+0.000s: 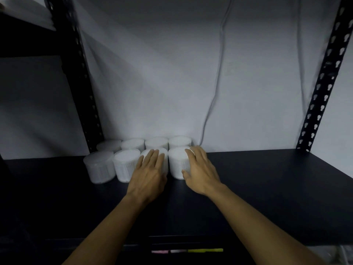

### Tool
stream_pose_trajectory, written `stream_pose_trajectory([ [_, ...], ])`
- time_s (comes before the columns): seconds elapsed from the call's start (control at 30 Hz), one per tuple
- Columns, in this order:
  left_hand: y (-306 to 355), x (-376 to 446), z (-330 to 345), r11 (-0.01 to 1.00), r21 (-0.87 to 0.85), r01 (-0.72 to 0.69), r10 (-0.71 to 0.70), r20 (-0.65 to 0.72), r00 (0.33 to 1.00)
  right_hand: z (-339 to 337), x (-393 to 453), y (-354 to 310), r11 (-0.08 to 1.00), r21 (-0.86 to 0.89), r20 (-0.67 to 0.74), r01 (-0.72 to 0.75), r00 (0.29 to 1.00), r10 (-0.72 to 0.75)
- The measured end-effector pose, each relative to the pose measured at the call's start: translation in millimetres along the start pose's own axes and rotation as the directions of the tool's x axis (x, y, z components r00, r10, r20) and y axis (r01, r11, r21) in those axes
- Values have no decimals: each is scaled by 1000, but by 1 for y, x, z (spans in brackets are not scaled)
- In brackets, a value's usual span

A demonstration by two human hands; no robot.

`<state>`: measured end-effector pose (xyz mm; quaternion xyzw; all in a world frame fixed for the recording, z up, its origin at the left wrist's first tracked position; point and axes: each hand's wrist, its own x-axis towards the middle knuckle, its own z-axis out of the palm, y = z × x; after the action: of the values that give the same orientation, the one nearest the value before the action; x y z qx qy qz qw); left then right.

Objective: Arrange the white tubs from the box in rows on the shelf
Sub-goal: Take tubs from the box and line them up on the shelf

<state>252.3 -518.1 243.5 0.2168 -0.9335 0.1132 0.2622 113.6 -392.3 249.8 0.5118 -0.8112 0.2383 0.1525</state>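
Note:
Several white tubs stand in two rows at the back left of the dark shelf (pixel 267 178). The back row (pixel 133 144) runs along the wall; the front row (pixel 99 166) stands just before it. My left hand (pixel 149 175) lies flat with spread fingers over the front of the third front-row tub (pixel 163 151), mostly hiding it. My right hand (pixel 202 171) wraps the right side and top of the fourth front-row tub (pixel 176 161), thumb at its base. No box is in view.
Black perforated uprights stand at the left (pixel 80 77) and right (pixel 322 79) of the shelf. A grey cable (pixel 219 69) hangs down the white wall behind. Bare dark shelf stretches right of the tubs and toward me.

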Motion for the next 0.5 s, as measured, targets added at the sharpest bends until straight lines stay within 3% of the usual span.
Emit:
stream_pose_trajectory([
  [0.23, 55, -2, -21, 992, -104, -77, 76, -20, 997, -49, -52, 30, 997, -80, -35, -12, 999, 10],
  [0.5, 176, -2, -42, 932, -238, -275, 256, -109, 961, -129, -164, 106, 962, -229, -142, -150, 983, 120],
])
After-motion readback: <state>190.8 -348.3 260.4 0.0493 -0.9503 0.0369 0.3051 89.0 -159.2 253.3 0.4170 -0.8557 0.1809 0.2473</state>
